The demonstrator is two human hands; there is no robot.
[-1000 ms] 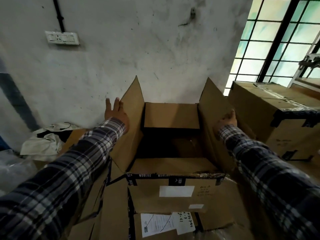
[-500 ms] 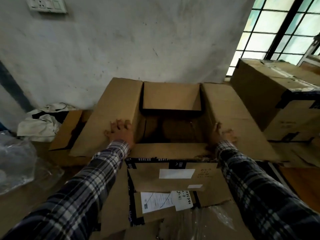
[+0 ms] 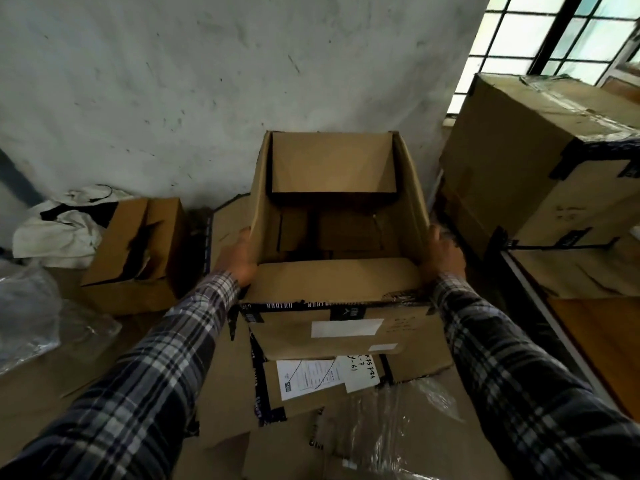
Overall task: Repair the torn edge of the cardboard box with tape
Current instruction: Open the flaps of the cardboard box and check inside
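Note:
An open brown cardboard box stands in the middle of the head view, on flattened cardboard. Its far flap is upright, its near flap lies folded inward, and black printed tape runs along its front top edge. My left hand presses against the outside of the box's left wall. On the outside of the right wall, my right hand presses the same way. Both side flaps are turned down outside the walls, under my hands. No roll of tape is in view, and I cannot make out a torn edge.
A large taped box stands close on the right. On the left are a small torn-open box, white cloth and clear plastic wrap. Flattened cardboard with paper labels lies below me. The wall stands just behind the box.
The side flaps, upright a second ago and then spread flat, are now pushed down along the box's sides. Both hands moved outward and down with them. The camera tilted downward.

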